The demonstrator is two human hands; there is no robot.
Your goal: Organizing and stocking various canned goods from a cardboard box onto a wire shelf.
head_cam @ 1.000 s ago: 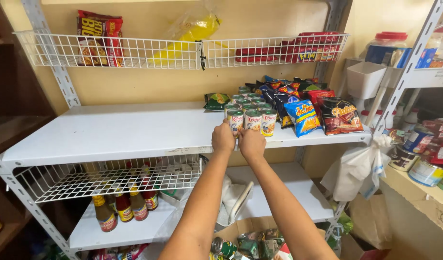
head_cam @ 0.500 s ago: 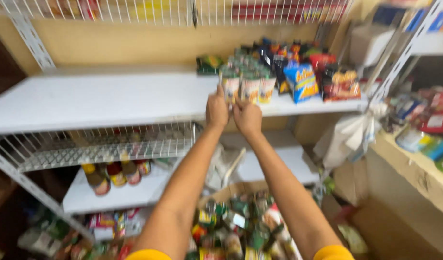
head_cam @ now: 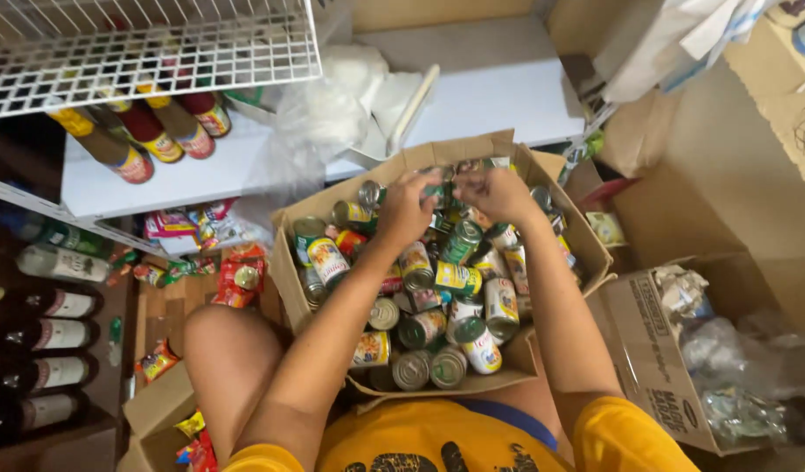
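Note:
An open cardboard box (head_cam: 567, 229) sits on the floor between my knees, filled with several tin cans (head_cam: 437, 301), most lying on their sides. My left hand (head_cam: 407, 207) and my right hand (head_cam: 497, 194) are both down at the far end of the box, close together. Their fingers curl around a green-labelled can (head_cam: 440, 190) that lies between them among the others. My forearms stretch over the near half of the box and hide some of the cans.
Sauce bottles (head_cam: 149, 135) lie on the low white shelf (head_cam: 507, 79) under a wire basket (head_cam: 158, 44). Crumpled plastic bags (head_cam: 333, 105) rest behind the box. Dark bottles (head_cam: 53, 336) and snack packets (head_cam: 236, 275) are at left. A second cardboard box (head_cam: 656, 358) with plastic wrap stands at right.
My hands left the cans on the upper shelf and came down into the cardboard box. The view tipped down from the shelves to the floor.

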